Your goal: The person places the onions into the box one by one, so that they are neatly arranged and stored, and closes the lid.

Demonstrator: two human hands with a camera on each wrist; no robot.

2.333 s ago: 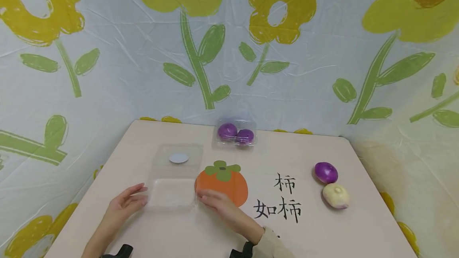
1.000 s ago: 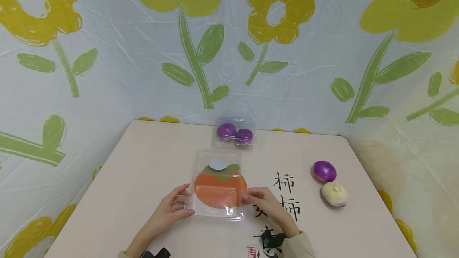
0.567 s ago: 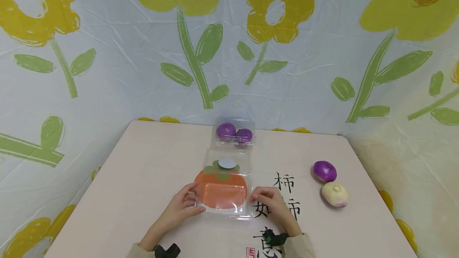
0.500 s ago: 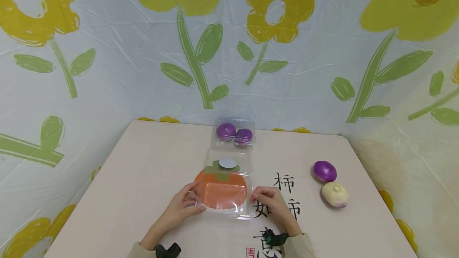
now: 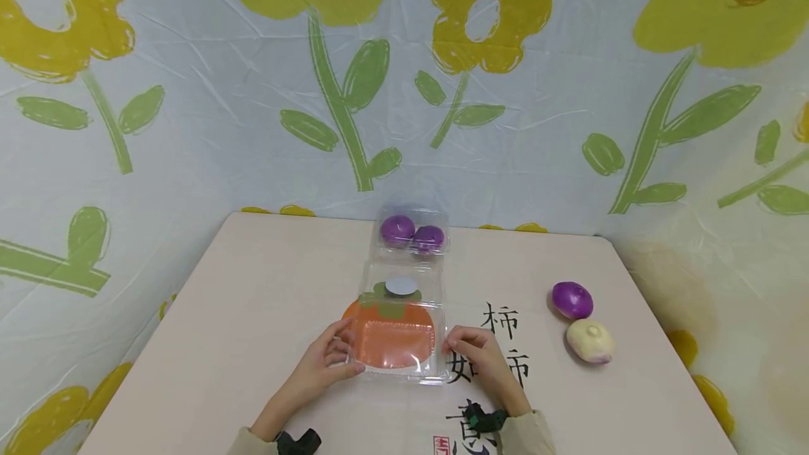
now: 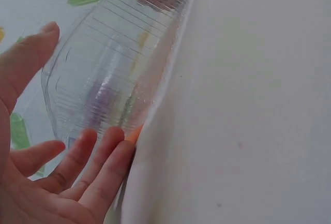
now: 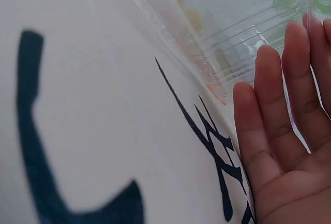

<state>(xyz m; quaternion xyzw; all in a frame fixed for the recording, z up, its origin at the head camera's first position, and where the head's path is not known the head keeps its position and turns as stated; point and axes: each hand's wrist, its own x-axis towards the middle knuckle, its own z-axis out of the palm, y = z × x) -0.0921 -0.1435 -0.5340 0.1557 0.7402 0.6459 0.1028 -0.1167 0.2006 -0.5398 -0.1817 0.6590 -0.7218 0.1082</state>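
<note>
Nearest, at the table's [image 5: 253, 300] front: left hand [image 5: 329, 357] and right hand [image 5: 477, 357], one on each side of the open clear box [image 5: 395, 364]. No clamping on either side. In the left wrist view, fingers [image 6: 98, 167] lying relaxed along the ribbed wall [image 6: 119, 69], thumb held well apart. In the right wrist view, fingers [image 7: 269, 125] straight and flat against the opposite wall [image 7: 232, 22]. Touching and steadying, then, not pinching.

Between the hands: the box's empty tray half, resting flat on the table over the printed orange persimmon [image 5: 351, 312]. Just beyond, hinged back and lying open, the lid [image 5: 379, 276] with a round pale sticker [image 5: 402, 286].

Judged as a positioning step: squaring the empty box at table centre, nothing loaded yet. Next move probably calls for freeing one hand while the other holds the light tray in place, then a long reach right.

Off to the right, well apart from the box: purple bulb [image 5: 571, 300] and white bulb [image 5: 589, 341], touching each other. Black brush characters [image 5: 503, 321] between them and the box.

Farther back, just beyond the lid: a closed clear box [image 5: 413, 232] holding two purple bulbs side by side.

Farthest: flowered cloth backdrop [image 5: 189, 125].
</note>
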